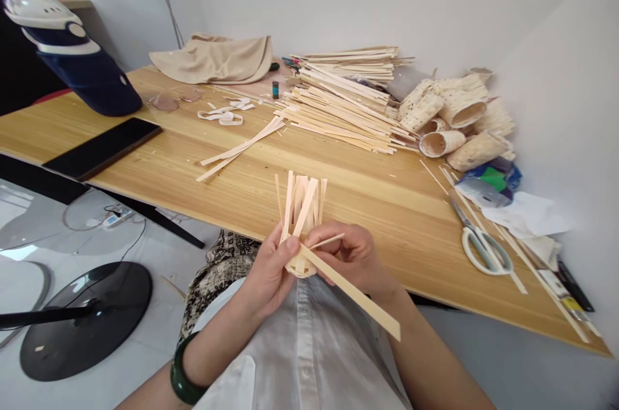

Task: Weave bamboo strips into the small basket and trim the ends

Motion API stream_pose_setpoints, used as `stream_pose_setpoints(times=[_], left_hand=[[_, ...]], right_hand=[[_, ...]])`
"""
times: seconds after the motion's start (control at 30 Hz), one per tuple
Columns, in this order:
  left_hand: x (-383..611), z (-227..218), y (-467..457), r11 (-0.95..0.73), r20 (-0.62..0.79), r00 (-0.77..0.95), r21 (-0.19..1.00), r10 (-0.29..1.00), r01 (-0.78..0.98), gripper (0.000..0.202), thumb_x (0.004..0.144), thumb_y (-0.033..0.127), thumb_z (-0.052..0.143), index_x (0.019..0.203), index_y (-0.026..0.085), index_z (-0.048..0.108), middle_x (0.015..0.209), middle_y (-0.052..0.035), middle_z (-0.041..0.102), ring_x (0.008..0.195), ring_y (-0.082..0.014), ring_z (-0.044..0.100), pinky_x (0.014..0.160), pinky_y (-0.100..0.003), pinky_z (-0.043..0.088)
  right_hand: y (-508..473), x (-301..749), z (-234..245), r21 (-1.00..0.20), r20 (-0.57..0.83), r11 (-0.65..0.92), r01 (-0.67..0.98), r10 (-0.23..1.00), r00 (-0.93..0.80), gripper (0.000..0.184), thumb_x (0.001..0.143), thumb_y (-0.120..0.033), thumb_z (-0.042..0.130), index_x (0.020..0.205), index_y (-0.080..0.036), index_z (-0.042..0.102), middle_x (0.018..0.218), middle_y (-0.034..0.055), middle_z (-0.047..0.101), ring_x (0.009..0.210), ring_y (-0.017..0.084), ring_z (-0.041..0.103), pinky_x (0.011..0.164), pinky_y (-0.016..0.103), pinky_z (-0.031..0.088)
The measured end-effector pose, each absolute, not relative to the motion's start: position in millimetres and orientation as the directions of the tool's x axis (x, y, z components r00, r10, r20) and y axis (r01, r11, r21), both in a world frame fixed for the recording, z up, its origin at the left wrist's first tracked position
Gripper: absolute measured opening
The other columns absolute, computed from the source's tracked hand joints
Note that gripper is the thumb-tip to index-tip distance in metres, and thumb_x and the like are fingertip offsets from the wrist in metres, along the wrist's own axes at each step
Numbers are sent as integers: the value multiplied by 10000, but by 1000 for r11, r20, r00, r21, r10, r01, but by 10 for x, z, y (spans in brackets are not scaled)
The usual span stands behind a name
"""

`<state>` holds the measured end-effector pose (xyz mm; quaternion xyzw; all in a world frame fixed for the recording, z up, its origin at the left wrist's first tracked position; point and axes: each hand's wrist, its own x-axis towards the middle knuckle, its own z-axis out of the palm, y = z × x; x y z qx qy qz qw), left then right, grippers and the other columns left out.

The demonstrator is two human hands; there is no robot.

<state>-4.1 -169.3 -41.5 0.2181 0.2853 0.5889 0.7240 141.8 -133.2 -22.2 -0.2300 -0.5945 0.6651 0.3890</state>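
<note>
Close to my body, at the table's front edge, is a small woven basket (pixel 300 263) of pale wood strips, its upright strips standing up away from me. My left hand (pixel 272 268) is closed around its left side, the thumb pressing on the weave. On the other side, my right hand (pixel 351 255) has its fingers bent and pinched at a weaving strip. One wide flat strip (pixel 360 291) runs from the basket down to the right, below my right hand. A thinner strip (pixel 327 242) sticks out between the right fingers. The right fingertips are partly hidden.
Loose strips (pixel 242 147) lie ahead on the wooden table (pixel 338 178), with a big strip pile (pixel 343 104) and bark rolls (pixel 459 113) behind. Scissors (pixel 483 245) lie right. A phone (pixel 104 147), a bottle (pixel 80 55), glasses (pixel 167 100) and a beige cloth (pixel 217 58) are left.
</note>
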Motion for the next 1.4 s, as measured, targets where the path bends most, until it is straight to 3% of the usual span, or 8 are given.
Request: stream_pose_setpoints(times=[0.2, 0.43, 0.53, 0.63, 0.77, 0.93, 1.13, 1.4], left_hand=[[-30, -391, -1692, 224, -169, 149, 632, 974, -742, 598, 658, 490, 949, 1114, 188, 708, 847, -25, 751, 818, -226, 744, 728, -310, 603], [-28, -334, -1718, 280, -273, 140, 584, 952, -762, 515, 596, 398, 986, 991, 174, 745, 772, 10, 704, 644, -116, 636, 619, -224, 532], [-34, -317, -1710, 285, -288, 137, 575, 948, -767, 488, 587, 375, 985, 961, 169, 748, 733, 18, 692, 612, -108, 620, 603, -221, 524], [-46, -285, -1688, 276, -296, 117, 583, 948, -764, 428, 598, 378, 970, 886, 165, 739, 686, 17, 688, 594, -125, 632, 607, -242, 542], [-49, -223, -1659, 260, -312, 76, 606, 947, -752, 423, 611, 376, 950, 906, 161, 734, 687, -7, 718, 676, -201, 711, 671, -306, 590], [-62, -210, -1646, 155, -264, -25, 640, 964, -753, 516, 597, 319, 936, 1049, 173, 734, 776, -5, 759, 683, -178, 705, 638, -266, 563], [-63, -219, -1639, 104, -245, -85, 667, 966, -738, 425, 612, 307, 909, 972, 167, 731, 717, 9, 715, 607, -154, 628, 570, -257, 488], [-73, -220, -1652, 188, -281, 12, 611, 960, -769, 348, 677, 394, 871, 914, 174, 741, 763, -23, 741, 688, -198, 673, 641, -309, 549]], right_hand=[[-1296, 1429, -241, -955, 271, 150, -255, 789, -551, 188, 898, -417, 772, 844, -239, 791, 501, -47, 588, 397, 91, 526, 425, 211, 415], [-1252, 1462, -197, -852, 523, 417, -316, 658, -541, 291, 929, -505, 724, 895, -230, 812, 652, 9, 746, 503, 115, 635, 473, 197, 479], [-1252, 1463, -212, -744, 643, 615, -264, 549, -534, 149, 974, -301, 691, 1066, -238, 789, 654, -19, 731, 454, 89, 573, 462, 193, 445], [-1261, 1436, -190, -574, 730, 808, -134, 432, -529, 295, 957, -113, 626, 1203, -231, 736, 702, -11, 750, 521, 110, 628, 538, 217, 505], [-1337, 1408, -141, -404, 810, 915, -7, 354, -467, 449, 955, -56, 542, 1347, -232, 671, 939, 47, 820, 797, 167, 751, 744, 297, 624], [-1551, 1496, -173, -538, 807, 838, 93, 544, -231, 464, 925, -102, 578, 1313, -321, 706, 920, 29, 812, 664, 186, 711, 639, 334, 586], [-1553, 1358, -212, -888, 459, 453, -81, 884, -91, 79, 898, -250, 734, 975, -265, 735, 788, 5, 671, 674, 170, 619, 654, 317, 513], [-1484, 1118, -252, -963, 181, 176, -204, 983, -7, 132, 881, -332, 762, 816, -230, 710, 776, -13, 646, 667, 124, 573, 612, 242, 473]])
